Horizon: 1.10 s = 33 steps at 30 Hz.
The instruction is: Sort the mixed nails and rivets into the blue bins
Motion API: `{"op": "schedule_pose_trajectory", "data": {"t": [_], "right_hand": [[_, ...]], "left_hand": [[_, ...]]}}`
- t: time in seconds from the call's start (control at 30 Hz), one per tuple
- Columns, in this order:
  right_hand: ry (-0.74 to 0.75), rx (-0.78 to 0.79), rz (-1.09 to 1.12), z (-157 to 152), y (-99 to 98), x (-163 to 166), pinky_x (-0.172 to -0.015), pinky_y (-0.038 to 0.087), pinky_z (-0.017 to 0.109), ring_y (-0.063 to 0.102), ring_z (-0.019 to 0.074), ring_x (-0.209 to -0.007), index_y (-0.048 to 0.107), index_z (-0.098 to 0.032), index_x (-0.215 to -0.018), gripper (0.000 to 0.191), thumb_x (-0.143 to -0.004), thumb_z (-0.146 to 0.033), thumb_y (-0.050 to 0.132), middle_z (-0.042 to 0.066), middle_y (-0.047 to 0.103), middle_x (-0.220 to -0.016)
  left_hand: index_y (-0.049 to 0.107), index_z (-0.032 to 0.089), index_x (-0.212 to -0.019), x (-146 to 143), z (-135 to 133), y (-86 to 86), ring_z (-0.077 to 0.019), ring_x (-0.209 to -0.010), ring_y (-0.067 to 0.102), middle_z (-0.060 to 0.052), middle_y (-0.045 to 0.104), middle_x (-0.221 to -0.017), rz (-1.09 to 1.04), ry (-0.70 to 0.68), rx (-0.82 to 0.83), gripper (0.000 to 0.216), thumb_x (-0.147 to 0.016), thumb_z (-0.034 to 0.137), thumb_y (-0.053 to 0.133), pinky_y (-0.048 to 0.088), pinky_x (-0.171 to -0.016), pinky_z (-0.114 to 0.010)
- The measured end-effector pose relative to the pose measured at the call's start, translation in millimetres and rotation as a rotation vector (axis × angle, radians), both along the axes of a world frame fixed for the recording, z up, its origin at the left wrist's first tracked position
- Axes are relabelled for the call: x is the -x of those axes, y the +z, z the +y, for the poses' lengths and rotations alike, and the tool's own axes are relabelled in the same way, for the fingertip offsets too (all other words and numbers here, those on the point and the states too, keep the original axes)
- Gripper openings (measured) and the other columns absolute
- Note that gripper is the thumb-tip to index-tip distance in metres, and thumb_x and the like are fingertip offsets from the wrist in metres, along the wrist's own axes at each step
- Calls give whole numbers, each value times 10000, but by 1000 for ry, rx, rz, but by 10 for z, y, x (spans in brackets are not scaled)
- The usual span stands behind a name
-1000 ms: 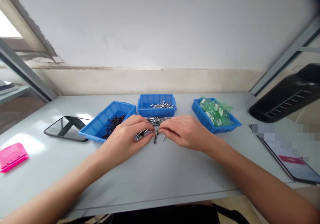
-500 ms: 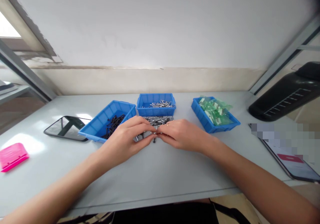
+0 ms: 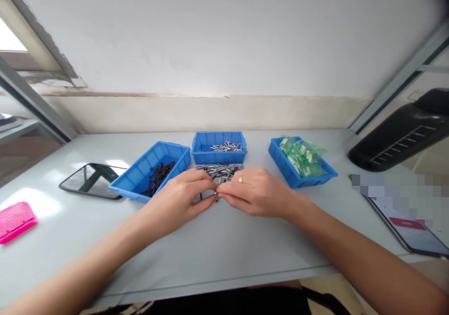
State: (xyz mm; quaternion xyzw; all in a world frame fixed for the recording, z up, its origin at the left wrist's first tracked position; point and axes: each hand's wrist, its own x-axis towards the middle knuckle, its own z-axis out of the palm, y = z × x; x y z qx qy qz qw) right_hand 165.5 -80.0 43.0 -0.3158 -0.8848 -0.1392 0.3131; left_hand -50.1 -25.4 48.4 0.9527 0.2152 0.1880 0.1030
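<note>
My left hand [image 3: 185,194] and my right hand [image 3: 257,191] meet fingertip to fingertip over the table, both closed in a pinch. A small glint of metal shows between the fingertips, but the fingers hide most of it. My right hand wears a gold ring [image 3: 241,179]. Just behind the fingers lies a pile of loose silver and black screw-like pieces [image 3: 220,170], partly covered by my hands. Left of my left hand is a blue bin [image 3: 135,177] holding black screws [image 3: 161,177]. A second blue bin [image 3: 219,157] behind the pile holds silver screw-like pieces [image 3: 229,147].
A blue bin [image 3: 298,182] at the right is heaped with green plastic packets [image 3: 304,158]. Farther right are a black bottle [image 3: 393,139] and a phone [image 3: 403,226]. At the left lie a black-framed glossy panel [image 3: 87,181] and a pink plastic case [image 3: 17,219].
My right hand has turned slightly, bringing its ring into view, and its fingers have curled more. Both hands have shifted a little toward me, uncovering more of the pile. The bins have not moved.
</note>
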Motion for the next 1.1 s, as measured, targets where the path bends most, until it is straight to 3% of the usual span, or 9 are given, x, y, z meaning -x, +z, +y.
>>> {"op": "schedule_pose_trajectory", "data": {"t": [0.1,0.43,0.67,0.83,0.97,1.1], "right_hand": [[15,-30,20,-4,-13,10,-565,385,249,572,109,-569,644,-169,-818,274,-965,-234,422,-6,648,-640],[-87,132,125,-15,58,-70,-609,421,236,611,116,-631,638,-154,-919,195,-951,-222,458,9,694,-724],[-80,403,111,-31,71,-16,-632,384,226,602,117,-694,613,-174,-923,176,-953,-216,445,8,684,-797],[-29,662,138,-36,66,50,-563,329,204,508,84,-589,559,-182,-805,118,-912,-201,512,-31,609,-701],[-15,681,138,-34,68,51,-564,322,202,502,81,-594,559,-180,-804,114,-908,-201,519,-35,595,-695],[-48,665,208,-54,160,-35,-596,369,190,552,83,-629,613,-201,-924,105,-922,-212,509,-34,636,-729]], "left_hand": [[659,203,-914,1,-19,18,-146,-860,606,-15,623,-927,6,-9,11,157,-925,289,528,489,-752,-254],[653,206,-919,9,-53,105,-134,-848,620,-2,656,-922,-228,113,-67,91,-886,270,598,496,-761,-245],[617,204,-946,9,-75,107,-111,-869,602,7,633,-927,-293,54,-137,75,-874,188,629,487,-774,-217],[608,192,-958,-4,-60,72,-128,-883,607,-20,633,-939,-250,-76,-124,65,-897,179,590,513,-775,-232],[614,195,-951,6,-54,71,-121,-873,609,-16,632,-929,-238,-89,-125,59,-901,182,585,516,-771,-224],[630,202,-949,13,-60,90,-131,-880,617,-13,651,-938,-276,-10,-119,68,-887,190,603,517,-777,-237]]}}
